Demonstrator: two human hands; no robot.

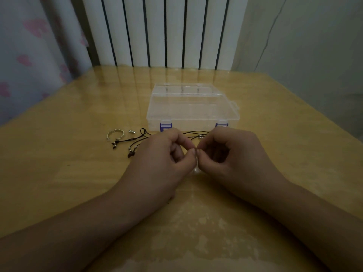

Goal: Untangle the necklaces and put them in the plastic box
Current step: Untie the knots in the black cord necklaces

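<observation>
A clear plastic box [191, 108] with purple latches lies shut on the wooden table, just beyond my hands. Black cord necklaces [135, 139] with small metal beads sprawl to the left and run behind my fingers. My left hand [165, 154] and my right hand [225, 152] meet fingertip to fingertip, each pinching a piece of necklace. A pale pearl-like pendant [195, 170] hangs just below the pinch. The cord between my fingers is mostly hidden.
A twisted silver ring-shaped bracelet [115, 135] and a small silver bead [132, 131] lie left of the box. The table [78, 173] backs onto a white radiator [157, 30], with a curtain on the left and a wall on the right.
</observation>
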